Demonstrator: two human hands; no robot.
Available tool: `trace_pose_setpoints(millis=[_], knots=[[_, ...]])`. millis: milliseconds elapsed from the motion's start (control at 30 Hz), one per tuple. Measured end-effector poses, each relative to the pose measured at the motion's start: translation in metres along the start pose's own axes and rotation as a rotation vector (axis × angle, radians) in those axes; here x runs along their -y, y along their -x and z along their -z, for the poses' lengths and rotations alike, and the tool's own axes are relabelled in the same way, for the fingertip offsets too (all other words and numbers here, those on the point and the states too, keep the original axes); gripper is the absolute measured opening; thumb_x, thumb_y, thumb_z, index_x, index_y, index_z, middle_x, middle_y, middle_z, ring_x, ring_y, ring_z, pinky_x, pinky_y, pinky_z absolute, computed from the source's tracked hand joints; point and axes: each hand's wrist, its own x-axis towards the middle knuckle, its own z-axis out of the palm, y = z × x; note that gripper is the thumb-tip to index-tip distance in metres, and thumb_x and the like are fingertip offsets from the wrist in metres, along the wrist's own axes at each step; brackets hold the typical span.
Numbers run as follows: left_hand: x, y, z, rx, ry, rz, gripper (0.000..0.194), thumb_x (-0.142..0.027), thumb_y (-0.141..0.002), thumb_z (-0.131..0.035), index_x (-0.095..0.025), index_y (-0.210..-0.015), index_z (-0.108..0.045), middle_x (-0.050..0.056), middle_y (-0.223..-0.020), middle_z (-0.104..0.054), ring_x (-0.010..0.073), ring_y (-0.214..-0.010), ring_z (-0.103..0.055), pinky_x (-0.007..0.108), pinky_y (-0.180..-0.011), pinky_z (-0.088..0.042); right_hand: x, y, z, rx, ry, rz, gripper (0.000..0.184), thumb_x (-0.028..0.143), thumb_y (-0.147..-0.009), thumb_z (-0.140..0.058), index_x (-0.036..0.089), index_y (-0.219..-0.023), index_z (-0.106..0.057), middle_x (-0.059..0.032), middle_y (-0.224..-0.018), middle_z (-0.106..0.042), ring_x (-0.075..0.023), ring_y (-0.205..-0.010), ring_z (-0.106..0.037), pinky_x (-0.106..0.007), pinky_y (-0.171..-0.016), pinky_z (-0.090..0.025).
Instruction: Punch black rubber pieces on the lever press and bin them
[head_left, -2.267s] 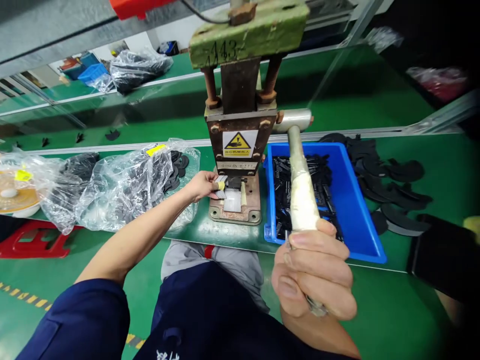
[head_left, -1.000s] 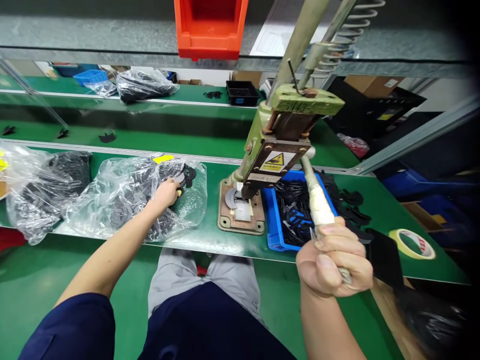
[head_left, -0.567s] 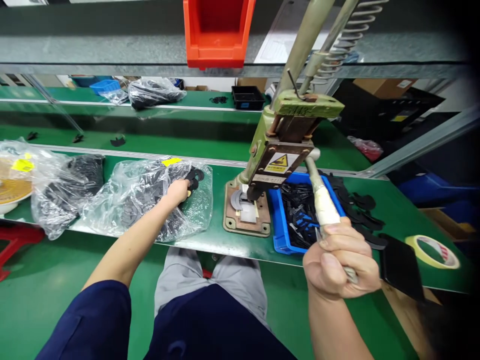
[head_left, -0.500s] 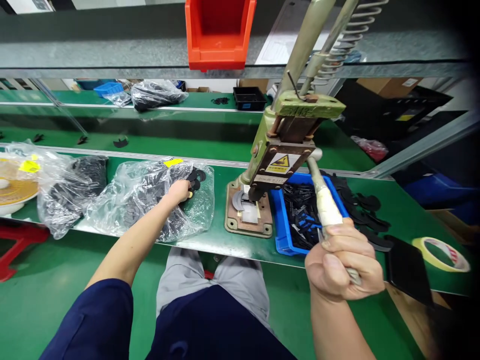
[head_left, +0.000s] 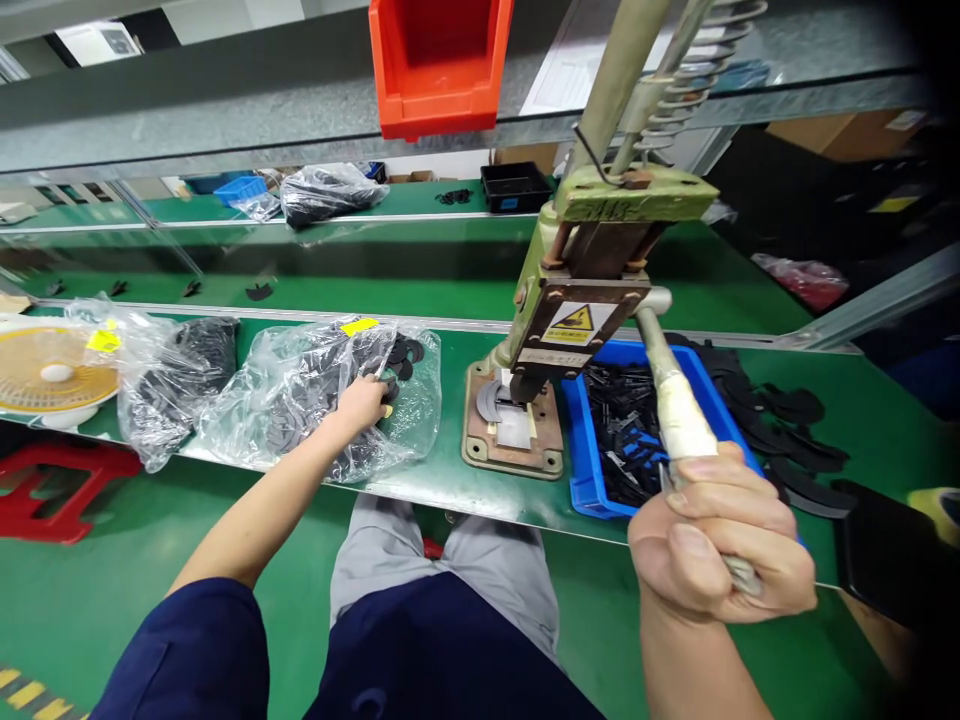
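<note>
My right hand [head_left: 720,535] is wrapped round the taped lever [head_left: 684,415] of a green hand press [head_left: 600,260]. On the press's base plate [head_left: 480,445], a grey curved piece [head_left: 491,402] lies beside a pale metal block [head_left: 514,425], under the ram. To the left, my left hand [head_left: 361,403] is in among black curved parts [head_left: 405,355] at the mouth of a clear plastic bag [head_left: 262,400]. Its fingers are bent and closed; what they hold, if anything, is hidden.
Right of the press stands a blue bin [head_left: 581,480] of small black and blue parts. Black curved pieces [head_left: 795,430] lie beyond it. Another filled bag [head_left: 180,370] and a yellow fan [head_left: 56,372] are at left. An orange bin [head_left: 442,100] hangs overhead.
The view has turned slightly, so the bench things sit further right in the picture. My left hand stays at the bag's parts, and my right hand keeps hold of the lever.
</note>
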Motion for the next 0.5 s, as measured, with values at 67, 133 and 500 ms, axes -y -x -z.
trace_pose_setpoints(millis=[67,133,500], knots=[[0.002,0.0,0.002,0.017,-0.023,0.018,0.03,-0.023,-0.081,-0.065,-0.017,-0.109,-0.072,0.013,-0.111,-0.065,0.0271,-0.107,-0.063,0.031,-0.089,-0.05,-0.001,0.001,0.0,-0.012,-0.019,0.0,0.037,0.023,-0.067,-0.064,0.018,-0.05,-0.031,0.004,-0.056,-0.052,-0.0144,-0.061,-0.057,-0.043,-0.074,-0.05],[0.003,-0.005,0.005,0.041,-0.03,0.025,0.03,-0.022,-0.079,-0.067,-0.018,-0.108,-0.072,0.013,-0.111,-0.066,0.0271,-0.105,-0.064,0.03,-0.087,-0.05,-0.001,0.001,0.0,-0.011,-0.043,0.005,0.037,0.021,-0.065,-0.064,0.018,-0.049,-0.031,0.0039,-0.057,-0.053,-0.014,-0.062,-0.058,-0.041,-0.073,-0.05],[-0.011,-0.006,0.003,0.028,-0.039,-0.084,0.041,-0.014,-0.077,-0.059,-0.014,-0.118,-0.065,0.015,-0.109,-0.071,0.0283,-0.102,-0.068,0.032,-0.084,-0.052,0.001,0.0,0.003,0.012,-0.036,0.004,0.026,0.019,-0.065,-0.064,0.019,-0.053,-0.041,0.003,-0.061,-0.058,-0.0161,-0.066,-0.062,-0.045,-0.081,-0.054]])
